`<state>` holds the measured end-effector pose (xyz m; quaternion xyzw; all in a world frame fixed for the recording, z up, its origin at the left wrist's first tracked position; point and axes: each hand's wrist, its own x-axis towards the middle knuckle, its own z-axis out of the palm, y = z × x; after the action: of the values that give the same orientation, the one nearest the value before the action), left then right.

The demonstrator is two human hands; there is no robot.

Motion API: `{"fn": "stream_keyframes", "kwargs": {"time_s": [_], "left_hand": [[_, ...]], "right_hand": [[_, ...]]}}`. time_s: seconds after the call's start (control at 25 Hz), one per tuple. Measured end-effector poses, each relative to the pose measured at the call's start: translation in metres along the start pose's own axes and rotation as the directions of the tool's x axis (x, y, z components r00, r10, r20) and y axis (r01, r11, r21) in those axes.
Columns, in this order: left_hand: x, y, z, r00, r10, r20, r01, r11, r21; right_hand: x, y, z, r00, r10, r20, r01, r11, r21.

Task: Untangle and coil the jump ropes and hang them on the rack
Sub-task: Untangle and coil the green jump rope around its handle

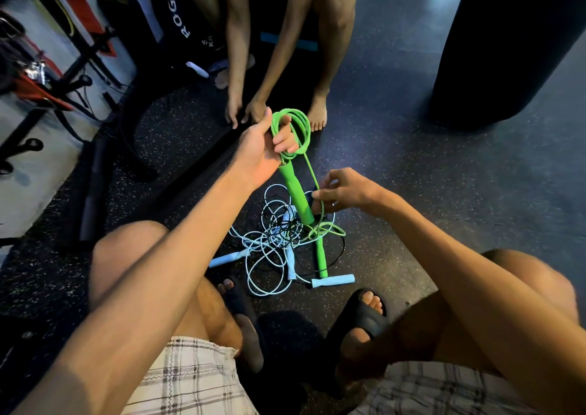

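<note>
1. A dark speckled rubber floor (pixel 396 161) fills the frame, with a black punching bag (pixel 507 50) upper right and a metal rack (pixel 63 75) upper left.
2. At centre frame, the left hand (pixel 260 151) grips the coiled green rope (pixel 298 126), and the right hand (pixel 345 191) pinches its loose cord.
3. Two green handles (pixel 296 192) show. Three pale handles (pixel 333 280) lie in the tangled pile (pixel 272 240) below.

Gym. Black speckled rubber floor (pixel 412 167), big black punching bag (pixel 507 50) at right, ROGUE-branded bag (pixel 177 5) at top, black steel frame (pixel 79 56) with red straps at left, jump ropes (pixel 272 246) piled on the floor.
</note>
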<state>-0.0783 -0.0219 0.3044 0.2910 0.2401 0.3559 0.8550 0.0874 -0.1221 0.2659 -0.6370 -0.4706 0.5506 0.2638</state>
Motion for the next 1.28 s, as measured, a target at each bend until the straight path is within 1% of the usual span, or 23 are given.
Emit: {"fn": "stream_keyframes", "kwargs": {"time_s": [0.12,0.2,0.28,0.32,0.36,0.4,0.48,0.52,0.6,0.68,0.8,0.84,0.88,0.96,1.04,1.08,1.16,1.2,1.28], "left_hand": [[0.004,-0.001,-0.003,0.980,0.114,-0.161,-0.116,0.993,-0.006],[0.005,-0.002,-0.004,0.958,0.194,-0.213,-0.188,0.981,0.050],[0.005,-0.006,-0.004,0.930,0.275,-0.245,-0.245,0.959,0.144],[0.005,-0.009,-0.005,0.911,0.321,-0.260,-0.269,0.939,0.216],[0.006,-0.011,-0.007,0.888,0.378,-0.262,-0.289,0.902,0.322],[0.008,-0.013,-0.010,0.861,0.443,-0.248,-0.300,0.838,0.456],[0.010,-0.015,-0.013,0.821,0.541,-0.183,-0.274,0.654,0.705],[0.009,-0.016,-0.013,0.813,0.565,-0.144,-0.251,0.562,0.788],[0.008,-0.020,-0.009,0.814,0.578,-0.057,-0.214,0.390,0.896],[0.007,-0.027,-0.007,0.838,0.546,0.014,-0.171,0.237,0.956],[0.008,-0.036,-0.013,0.903,0.418,0.096,-0.073,-0.071,0.995],[0.007,-0.036,-0.015,0.929,0.360,0.090,-0.040,-0.144,0.989],[0.006,-0.035,-0.015,0.952,0.296,0.071,-0.018,-0.177,0.984],[0.004,-0.033,-0.012,0.990,0.139,0.022,-0.001,-0.153,0.988],[0.001,-0.030,-0.006,0.998,-0.058,-0.028,0.023,-0.090,0.996],[-0.001,-0.029,-0.003,0.985,-0.167,-0.040,0.038,-0.019,0.999],[-0.006,-0.026,0.002,0.937,-0.347,-0.026,0.098,0.193,0.976],[-0.008,-0.024,0.004,0.915,-0.403,-0.012,0.135,0.279,0.951],[-0.010,-0.021,0.008,0.878,-0.477,0.035,0.178,0.395,0.901]], "right_hand": [[0.002,0.004,-0.002,1.000,0.020,0.001,-0.020,0.995,-0.093],[0.000,0.003,-0.003,0.999,0.018,0.040,-0.012,0.988,-0.152],[-0.002,0.001,-0.001,0.998,0.009,0.070,0.003,0.985,-0.172],[-0.004,-0.001,0.001,0.997,0.003,0.074,0.008,0.988,-0.153],[-0.005,-0.002,0.002,0.997,-0.007,0.079,0.016,0.992,-0.124],[-0.006,-0.004,0.003,0.996,-0.026,0.091,0.035,0.995,-0.092],[-0.007,-0.009,0.004,0.989,-0.081,0.124,0.089,0.995,-0.054],[-0.007,-0.011,0.003,0.985,-0.110,0.135,0.116,0.992,-0.041],[-0.008,-0.015,0.000,0.976,-0.162,0.149,0.167,0.986,-0.026],[-0.011,-0.018,-0.003,0.966,-0.199,0.163,0.207,0.978,-0.032],[-0.015,-0.022,-0.006,0.961,-0.231,0.151,0.235,0.972,-0.008],[-0.015,-0.023,-0.006,0.964,-0.234,0.129,0.237,0.972,-0.006],[-0.015,-0.025,-0.007,0.966,-0.238,0.097,0.240,0.971,-0.013],[-0.015,-0.028,-0.009,0.968,-0.249,0.005,0.249,0.968,-0.025],[-0.014,-0.030,-0.012,0.963,-0.251,-0.102,0.251,0.968,-0.012],[-0.012,-0.031,-0.013,0.958,-0.247,-0.147,0.248,0.969,-0.009],[-0.009,-0.030,-0.014,0.947,-0.242,-0.214,0.245,0.970,-0.013],[-0.008,-0.029,-0.015,0.943,-0.240,-0.231,0.244,0.970,-0.010],[-0.006,-0.029,-0.014,0.938,-0.234,-0.256,0.245,0.970,0.010]]}}
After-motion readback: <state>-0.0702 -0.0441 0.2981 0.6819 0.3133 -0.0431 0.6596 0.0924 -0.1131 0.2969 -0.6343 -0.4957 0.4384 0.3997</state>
